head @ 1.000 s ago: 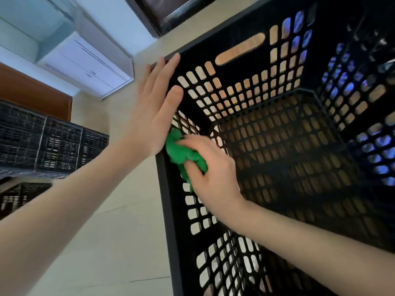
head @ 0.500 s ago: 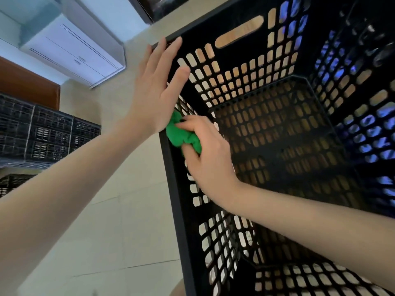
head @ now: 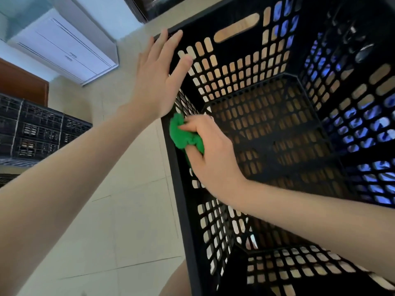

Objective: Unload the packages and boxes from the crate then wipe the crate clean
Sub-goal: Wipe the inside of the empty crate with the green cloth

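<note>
- My left hand lies flat with straight fingers against the outside of the crate. The palm is on its left wall and the fingertips reach the rim at the far left corner. It holds nothing and only braces.
- My right hand is inside the crate, fingers curled round a bunched green cloth, pressing it to the inner face of that same left wall, just under the rim.
- The two hands sit on opposite faces of one wall, close together but not touching. The left is farther from me and the right is nearer.
- The crate stands just right of the tiled floor, open side towards me. I see no packages or boxes in it, so I judge unloading done and wiping in hand.
- The relation that matters: the left wall's long axis runs from the far corner, under my left fingers, back towards my body. The cloth sits near the far end of that line.
- From the cloth, most of this wall lies nearer me and deeper down. The floor panel and the far, right and near walls lie to the right of it.
- My right hand holds the cloth and is the nearer one to all of these, so I expect the wiping falls to it while the left steadies the crate.
- Stacked black crates and a white cabinet stand well apart to the left.
</note>
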{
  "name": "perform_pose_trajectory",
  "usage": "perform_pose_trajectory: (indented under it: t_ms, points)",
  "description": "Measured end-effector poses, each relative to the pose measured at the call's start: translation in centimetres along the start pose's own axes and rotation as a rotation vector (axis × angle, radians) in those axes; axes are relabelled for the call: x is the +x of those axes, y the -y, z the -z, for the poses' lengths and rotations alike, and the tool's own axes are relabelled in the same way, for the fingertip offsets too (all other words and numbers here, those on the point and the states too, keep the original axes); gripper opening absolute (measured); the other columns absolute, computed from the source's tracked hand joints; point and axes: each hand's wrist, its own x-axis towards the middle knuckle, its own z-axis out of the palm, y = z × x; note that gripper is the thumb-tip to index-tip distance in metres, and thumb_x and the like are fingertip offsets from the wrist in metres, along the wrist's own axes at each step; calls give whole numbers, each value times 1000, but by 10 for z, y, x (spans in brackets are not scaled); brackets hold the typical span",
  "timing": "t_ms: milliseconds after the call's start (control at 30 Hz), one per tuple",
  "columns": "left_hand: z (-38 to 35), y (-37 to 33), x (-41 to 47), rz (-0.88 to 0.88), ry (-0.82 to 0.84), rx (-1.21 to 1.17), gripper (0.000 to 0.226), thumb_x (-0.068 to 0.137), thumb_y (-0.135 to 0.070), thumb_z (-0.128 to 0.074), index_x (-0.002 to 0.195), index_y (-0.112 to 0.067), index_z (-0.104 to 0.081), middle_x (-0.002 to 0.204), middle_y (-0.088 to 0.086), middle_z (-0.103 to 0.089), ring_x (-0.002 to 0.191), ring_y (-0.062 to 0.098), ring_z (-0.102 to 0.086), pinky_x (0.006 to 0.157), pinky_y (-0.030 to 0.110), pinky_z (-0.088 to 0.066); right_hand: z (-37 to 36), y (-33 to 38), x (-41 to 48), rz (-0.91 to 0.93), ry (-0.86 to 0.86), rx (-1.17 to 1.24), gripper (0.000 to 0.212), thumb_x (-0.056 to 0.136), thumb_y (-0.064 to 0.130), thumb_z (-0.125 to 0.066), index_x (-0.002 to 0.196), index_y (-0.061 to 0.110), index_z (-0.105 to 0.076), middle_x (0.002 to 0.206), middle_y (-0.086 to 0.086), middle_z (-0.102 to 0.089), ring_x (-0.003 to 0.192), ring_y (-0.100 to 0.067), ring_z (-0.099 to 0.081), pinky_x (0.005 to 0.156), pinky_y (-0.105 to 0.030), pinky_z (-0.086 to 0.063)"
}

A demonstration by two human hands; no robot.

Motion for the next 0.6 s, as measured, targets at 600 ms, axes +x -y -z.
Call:
perform_pose_trajectory:
  t_ms: [600]
  points:
    - [6,-17,-52,17,-116,-90,50,102,-43,-35,148,-22,-35,149,3,-42,138,18,-36,115,39,-29,32,8,-75,-74,246,-66,36,80,-6,-58,107,17,-54,117,14,-49,111,-1,-50,93,-16,-43]
